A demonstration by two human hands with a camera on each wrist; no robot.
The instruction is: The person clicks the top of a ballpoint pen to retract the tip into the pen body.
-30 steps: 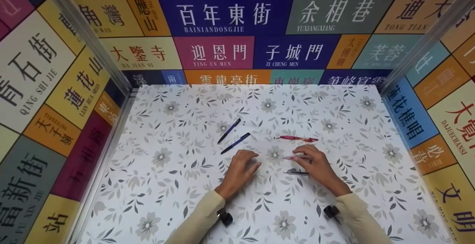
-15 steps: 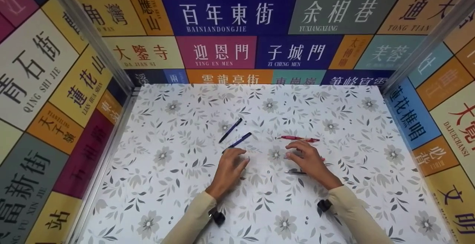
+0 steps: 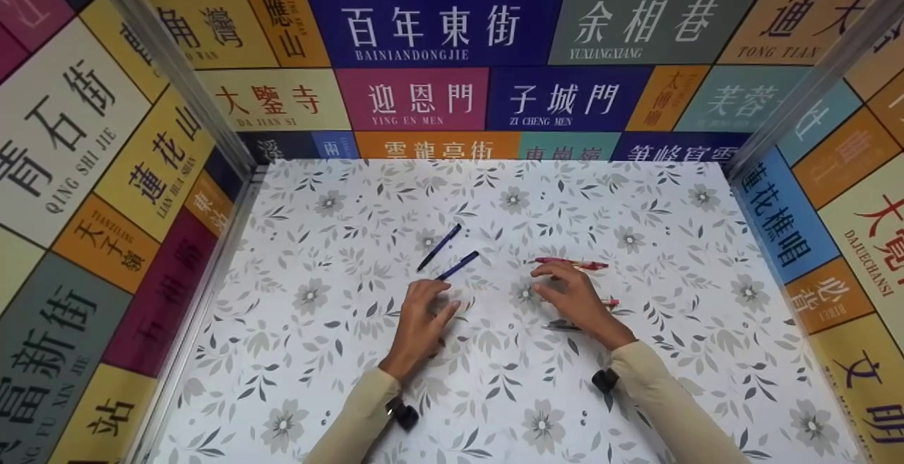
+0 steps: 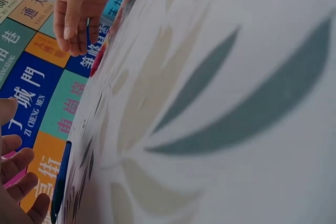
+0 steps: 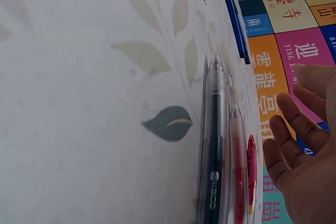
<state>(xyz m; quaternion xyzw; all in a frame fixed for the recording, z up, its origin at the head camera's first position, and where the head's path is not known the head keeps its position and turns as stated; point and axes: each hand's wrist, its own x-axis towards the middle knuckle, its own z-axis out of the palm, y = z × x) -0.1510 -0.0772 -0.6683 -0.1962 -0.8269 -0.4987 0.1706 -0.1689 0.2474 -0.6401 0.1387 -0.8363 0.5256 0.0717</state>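
Observation:
My left hand [image 3: 420, 326] hovers with loosely bent fingers near the lower of two blue pens [image 3: 459, 265], overlapping its near tip in the head view. The other blue pen [image 3: 439, 246] lies just beyond, also slanted. Loosely spread and holding nothing, my right hand [image 3: 579, 301] is over the right-hand row of pens. A red pen [image 3: 593, 265] lies farthest. Nearer come a clear-barrelled red pen [image 3: 611, 302], mostly hidden by the hand, and a clear-barrelled dark pen [image 3: 558, 325]. The right wrist view shows that dark pen [image 5: 214, 129] close up, beside the clear-barrelled red pen [image 5: 238, 166].
A white tablecloth [image 3: 339, 379] with grey flowers and leaves covers the table. Panels with Chinese lettering [image 3: 431, 22] stand at the back and both sides. Dark wrist cameras [image 3: 402, 414] sit at the sleeves.
Both hands have shifted left in the head view. The right fingers have left the clear-barrelled red pen, whose red end now shows. The left hand has also drawn slightly nearer; the pens stay put.

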